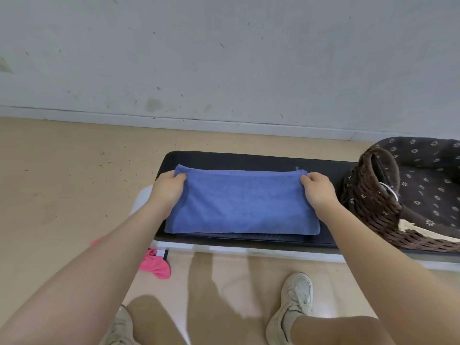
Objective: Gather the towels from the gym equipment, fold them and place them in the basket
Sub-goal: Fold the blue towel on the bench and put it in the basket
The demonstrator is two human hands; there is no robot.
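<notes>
On the black padded surface [249, 159] lay the blue towel [241, 202], folded into a long rectangle and squared to the near edge, and both hands were at its far corners. The left hand [168, 189] had its grip pinched on the far-left corner, thumb on top and fingers tucked under the cloth; the right hand [318, 189] pinched the far-right corner the same way. That hold looked deliberate: taking both ends of one long edge keeps the layers lined up and lets the cloth be brought over evenly, so my read was another fold was coming, not yet the carry.

Right beside it, the woven basket [368, 195] sat at the right end of the surface, handle up, its dark flowered lining showing and something pale inside. Handy spot, a short reach from fold to drop.

Down on the floor by the surface's left end, a pink cloth [155, 266] lay crumpled, likely another towel waiting.

No brand, label or writing could be read anywhere.
</notes>
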